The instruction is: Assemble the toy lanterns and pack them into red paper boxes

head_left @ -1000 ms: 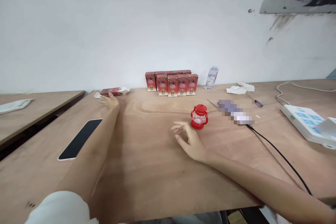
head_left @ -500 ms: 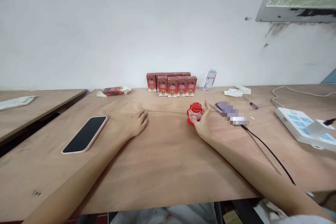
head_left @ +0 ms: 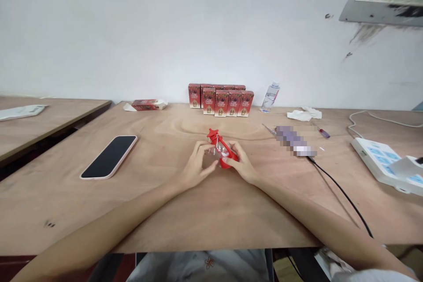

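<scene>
A small red toy lantern (head_left: 220,146) with a clear globe is held tilted just above the wooden table (head_left: 185,211), near its middle. My right hand (head_left: 242,165) grips its red base from the right. My left hand (head_left: 196,168) pinches its wire side from the left, fingers curled around it. Both forearms stretch in from the near edge.
A black phone in a pink case (head_left: 109,157) lies to the left. Several red boxes (head_left: 220,99) stand by the wall, with a flat red box (head_left: 145,104), a water bottle (head_left: 270,96) and tissue (head_left: 303,114). A blurred device with a black cable (head_left: 340,191) and a white power strip (head_left: 385,161) lie right.
My right hand took hold of the lantern and drew it left and nearer. My left hand came back from the flat box at the far left and closed on the lantern too.
</scene>
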The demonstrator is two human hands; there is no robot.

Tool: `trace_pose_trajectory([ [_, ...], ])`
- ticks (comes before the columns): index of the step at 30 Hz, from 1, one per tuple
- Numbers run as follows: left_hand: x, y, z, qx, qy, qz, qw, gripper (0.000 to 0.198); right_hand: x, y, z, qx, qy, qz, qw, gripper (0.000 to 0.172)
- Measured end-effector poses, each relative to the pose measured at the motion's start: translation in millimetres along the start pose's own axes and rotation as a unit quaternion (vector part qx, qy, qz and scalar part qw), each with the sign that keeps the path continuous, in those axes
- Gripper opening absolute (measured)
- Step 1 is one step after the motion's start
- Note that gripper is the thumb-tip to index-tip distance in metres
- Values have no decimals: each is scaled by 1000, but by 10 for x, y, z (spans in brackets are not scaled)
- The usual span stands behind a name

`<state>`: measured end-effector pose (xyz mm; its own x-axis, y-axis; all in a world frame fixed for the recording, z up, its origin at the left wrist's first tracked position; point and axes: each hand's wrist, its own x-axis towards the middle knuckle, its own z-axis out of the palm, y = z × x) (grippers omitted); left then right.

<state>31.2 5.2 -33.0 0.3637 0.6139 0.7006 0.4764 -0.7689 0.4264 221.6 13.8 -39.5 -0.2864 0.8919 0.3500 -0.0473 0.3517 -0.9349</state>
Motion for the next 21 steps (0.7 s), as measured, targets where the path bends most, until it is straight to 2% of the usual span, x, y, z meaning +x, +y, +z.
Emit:
trace_pose_trajectory([
  [3, 10, 5, -5, -18, -13, -40, 999, 13, -20, -47, 61, 40, -3, 33, 999, 40],
  [7, 24, 28, -44, -37, -37, -93, 994, 14, 15, -55, 55, 115, 19, 99, 988, 40],
  [10, 24, 47, -57, -89, -20, -148, 985, 15, 59, -46, 26, 194, 101, 132, 967, 39],
  [12, 36, 17, -49, -136, 8, -183, 974, 22, 88, -39, 3, 227, 165, 123, 952, 37],
  [14, 60, -47, -29, -198, 48, -221, 954, 30, 107, -30, -18, 234, 195, 103, 947, 35],
  [16, 89, -119, -4, -279, 78, -266, 919, 35, 112, -19, -32, 222, 179, 99, 953, 33],
  [18, 111, -162, 16, -359, 79, -310, 877, 39, 105, -6, -40, 205, 134, 114, 963, 32],
  [21, 118, -148, 25, -435, 23, -347, 831, 43, 87, 10, -39, 187, 66, 141, 970, 36],
])
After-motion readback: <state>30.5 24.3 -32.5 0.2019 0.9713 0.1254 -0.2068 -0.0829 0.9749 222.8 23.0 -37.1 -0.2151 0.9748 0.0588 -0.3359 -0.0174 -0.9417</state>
